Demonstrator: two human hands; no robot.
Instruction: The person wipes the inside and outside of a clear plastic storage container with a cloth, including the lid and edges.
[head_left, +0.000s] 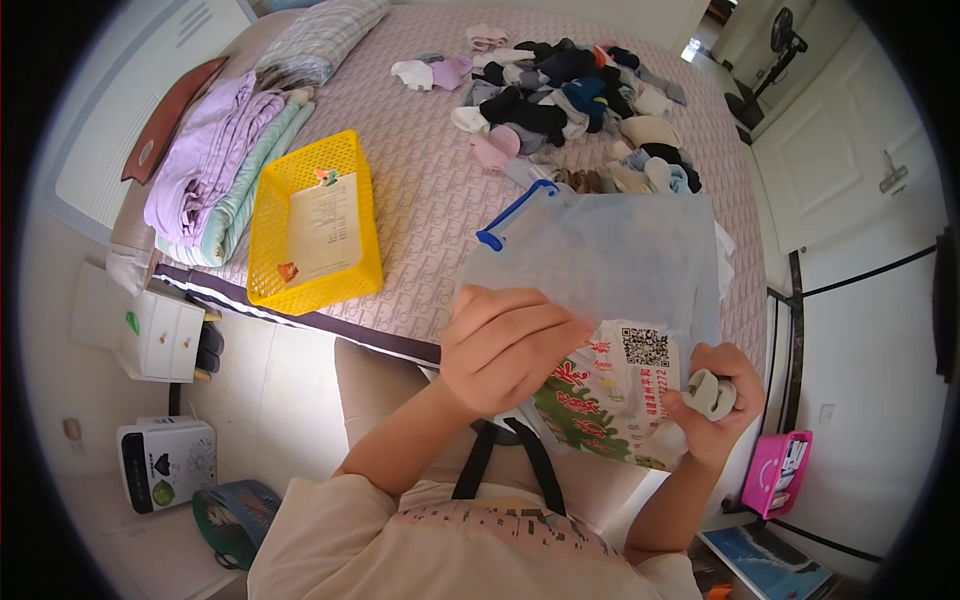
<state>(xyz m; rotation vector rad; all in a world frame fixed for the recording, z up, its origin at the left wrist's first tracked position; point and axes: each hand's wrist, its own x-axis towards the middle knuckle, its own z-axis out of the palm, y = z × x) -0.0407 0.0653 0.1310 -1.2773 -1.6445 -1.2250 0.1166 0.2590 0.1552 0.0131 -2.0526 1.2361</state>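
Observation:
My left hand [510, 345] is closed, its fingers curled at the upper left edge of a white plastic bag [600, 405] with red print, a green pattern and a square code. On the bag's other side, my right hand [722, 410] grips a small grey-white round plastic piece [709, 396] with a slot in it. The right thumb lies against the bag's edge. Just beyond both hands stands a translucent plastic box [610, 240] with a blue handle [518, 215]. My left fingertips are partly hidden behind the hand.
A large pile of socks [560, 95] lies on the bed [420, 150]. At the left are a yellow basket [370, 230] holding a paper sheet, folded bedding [215, 160] and a small white drawer unit [165, 340]. A pink bin [775, 475] stands on the right.

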